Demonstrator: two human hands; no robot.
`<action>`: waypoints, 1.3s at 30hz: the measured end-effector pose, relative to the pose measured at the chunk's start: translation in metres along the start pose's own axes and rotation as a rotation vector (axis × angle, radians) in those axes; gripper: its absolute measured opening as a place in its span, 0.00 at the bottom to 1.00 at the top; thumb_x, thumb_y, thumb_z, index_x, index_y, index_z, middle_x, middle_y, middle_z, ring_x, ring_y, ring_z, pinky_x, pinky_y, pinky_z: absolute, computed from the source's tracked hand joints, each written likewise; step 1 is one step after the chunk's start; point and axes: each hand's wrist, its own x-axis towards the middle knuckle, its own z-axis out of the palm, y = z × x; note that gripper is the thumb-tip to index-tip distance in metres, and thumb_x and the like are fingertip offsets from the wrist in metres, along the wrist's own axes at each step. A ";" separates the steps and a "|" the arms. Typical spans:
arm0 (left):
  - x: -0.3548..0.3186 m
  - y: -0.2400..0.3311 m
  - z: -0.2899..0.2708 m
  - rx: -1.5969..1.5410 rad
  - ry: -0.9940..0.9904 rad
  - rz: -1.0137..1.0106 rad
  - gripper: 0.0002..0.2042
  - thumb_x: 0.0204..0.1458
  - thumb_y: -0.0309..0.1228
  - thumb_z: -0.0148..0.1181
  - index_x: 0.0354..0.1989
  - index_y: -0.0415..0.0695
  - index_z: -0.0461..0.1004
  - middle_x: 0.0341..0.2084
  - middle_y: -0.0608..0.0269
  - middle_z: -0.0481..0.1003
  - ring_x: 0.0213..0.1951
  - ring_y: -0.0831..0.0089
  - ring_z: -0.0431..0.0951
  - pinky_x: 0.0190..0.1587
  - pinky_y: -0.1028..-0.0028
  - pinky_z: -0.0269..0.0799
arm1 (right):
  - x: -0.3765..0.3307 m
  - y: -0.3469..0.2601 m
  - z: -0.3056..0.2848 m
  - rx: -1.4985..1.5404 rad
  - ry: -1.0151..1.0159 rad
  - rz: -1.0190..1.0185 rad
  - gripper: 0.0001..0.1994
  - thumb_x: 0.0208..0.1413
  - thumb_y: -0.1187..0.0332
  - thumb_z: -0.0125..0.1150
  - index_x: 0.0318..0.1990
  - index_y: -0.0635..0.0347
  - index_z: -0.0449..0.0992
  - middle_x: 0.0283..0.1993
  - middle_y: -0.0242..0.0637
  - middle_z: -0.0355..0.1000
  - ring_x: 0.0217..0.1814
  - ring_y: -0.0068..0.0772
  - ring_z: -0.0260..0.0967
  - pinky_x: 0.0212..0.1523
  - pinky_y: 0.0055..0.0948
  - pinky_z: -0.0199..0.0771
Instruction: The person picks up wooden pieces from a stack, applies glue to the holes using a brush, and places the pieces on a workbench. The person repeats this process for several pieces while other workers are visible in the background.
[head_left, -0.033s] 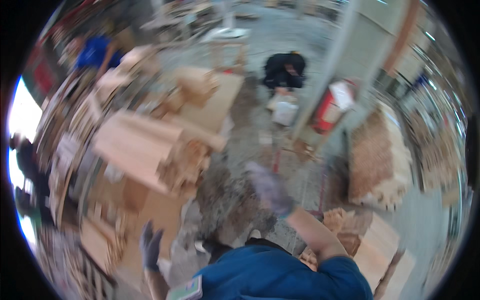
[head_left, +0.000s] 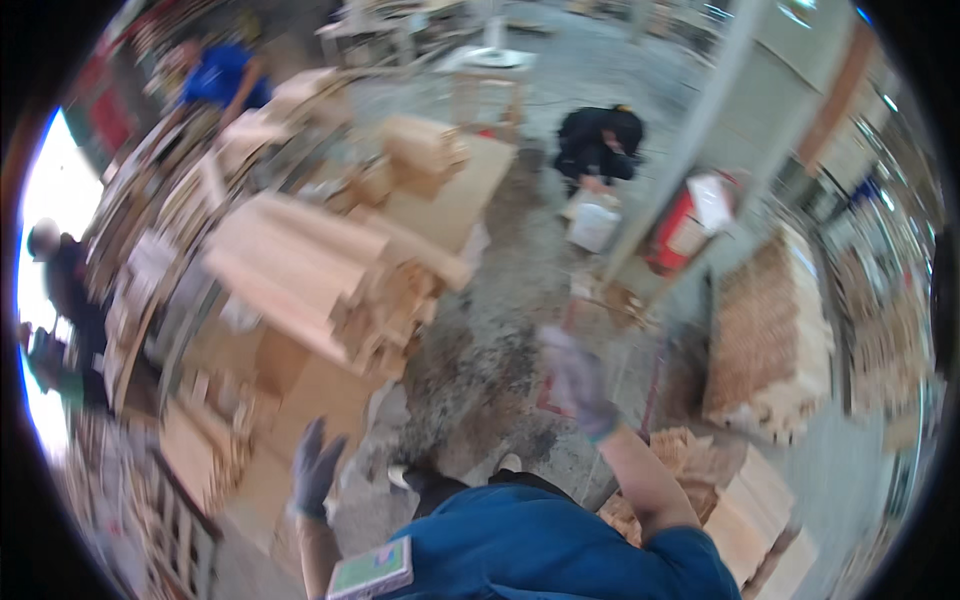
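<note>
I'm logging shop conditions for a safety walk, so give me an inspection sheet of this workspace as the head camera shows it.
Surface: grey concrete floor, stained and dusty.
Job's things: big stack of pale wooden boards ahead of the left hand; pile of small wood pieces to the right.
Clutter: timber offcuts and frames along the left; white bucket; red container by a grey post.
Hands: left hand gloved, fingers spread, holding nothing; right hand gloved, raised, blurred, grip unclear.
Cables: nothing seen.
Surroundings: a person in black crouches at the bucket; a person in blue works farther back.
</note>
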 end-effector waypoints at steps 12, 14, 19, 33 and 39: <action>-0.005 0.107 0.095 0.226 -0.235 -0.119 0.33 0.53 0.49 0.59 0.63 0.42 0.62 0.62 0.47 0.61 0.60 0.49 0.65 0.61 0.60 0.62 | -0.117 0.023 -0.082 0.095 0.386 0.236 0.17 0.67 0.71 0.39 0.58 0.74 0.64 0.53 0.51 0.69 0.53 0.41 0.71 0.56 0.37 0.73; 0.013 0.111 0.112 0.213 -0.257 -0.069 0.33 0.53 0.50 0.58 0.64 0.43 0.61 0.62 0.47 0.61 0.60 0.49 0.65 0.60 0.60 0.62 | -0.095 0.020 -0.071 0.141 0.383 0.210 0.18 0.67 0.72 0.38 0.60 0.74 0.62 0.54 0.52 0.68 0.54 0.43 0.70 0.55 0.39 0.74; 0.072 0.126 0.148 0.148 -0.362 -0.002 0.33 0.53 0.50 0.58 0.64 0.44 0.61 0.61 0.48 0.62 0.60 0.49 0.65 0.60 0.59 0.62 | -0.038 0.039 -0.042 0.215 0.294 0.075 0.19 0.67 0.74 0.37 0.62 0.77 0.58 0.60 0.56 0.63 0.59 0.49 0.68 0.57 0.45 0.73; 0.283 0.126 0.240 0.099 -0.524 0.126 0.28 0.53 0.43 0.57 0.60 0.43 0.62 0.56 0.48 0.63 0.54 0.47 0.69 0.55 0.57 0.66 | 0.192 0.140 -0.061 -0.017 0.096 0.079 0.16 0.63 0.76 0.51 0.56 0.74 0.67 0.51 0.51 0.73 0.53 0.36 0.73 0.55 0.31 0.72; 0.338 0.122 0.250 0.091 -0.399 -0.020 0.28 0.52 0.45 0.57 0.60 0.46 0.62 0.56 0.49 0.64 0.54 0.46 0.69 0.55 0.57 0.67 | 0.253 0.195 -0.063 -0.075 0.046 0.118 0.14 0.62 0.75 0.52 0.54 0.73 0.70 0.48 0.49 0.75 0.49 0.35 0.74 0.50 0.31 0.73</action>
